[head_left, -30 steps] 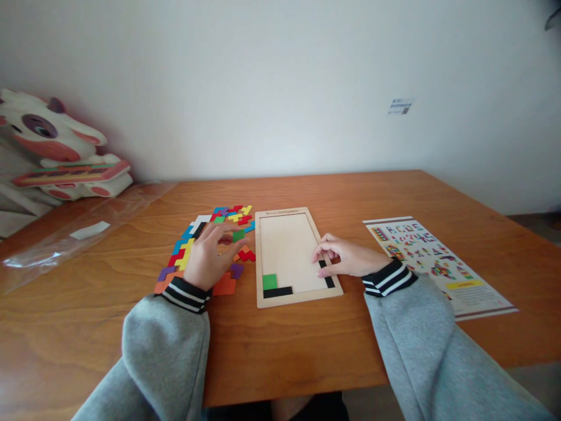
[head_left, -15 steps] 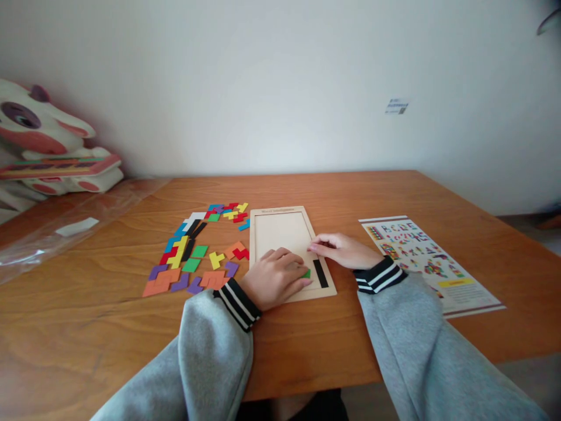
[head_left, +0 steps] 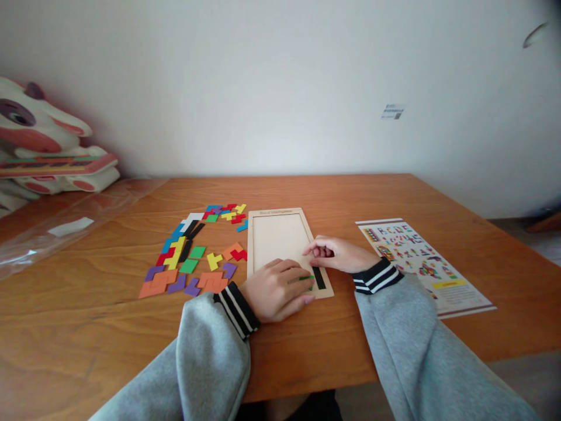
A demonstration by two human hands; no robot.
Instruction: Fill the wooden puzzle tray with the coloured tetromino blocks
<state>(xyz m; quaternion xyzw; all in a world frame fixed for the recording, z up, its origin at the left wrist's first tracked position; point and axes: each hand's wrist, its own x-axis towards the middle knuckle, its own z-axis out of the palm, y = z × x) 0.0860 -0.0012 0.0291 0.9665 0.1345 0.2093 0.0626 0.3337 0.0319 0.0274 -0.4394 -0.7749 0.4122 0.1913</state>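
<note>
A pale wooden puzzle tray [head_left: 274,234] lies before me, its raised rim around a bare recess. My left hand [head_left: 280,290] reaches over the tray's lower part, with its fingers on a green puzzle piece [head_left: 307,283]. They hide most of that piece. A long black puzzle piece [head_left: 321,280] stands along the tray's lower right side. My right hand [head_left: 335,252] hovers by the right rim just above the black piece. Its thumb and forefinger are apart, with nothing visible between them; the other fingers are curled.
Several coloured puzzle pieces [head_left: 177,251] lie left of the tray, some overlapping. A printed pattern sheet [head_left: 421,251] is at the right, partly under my right sleeve. Clear plastic wrapping [head_left: 100,213] and a white and pink animal toy keyboard [head_left: 56,166] occupy the far left.
The green piece has shifted slightly towards the tray's near edge under my left fingers. My right hand has moved a little lower, its fingers more curled, over the black piece's top.
</note>
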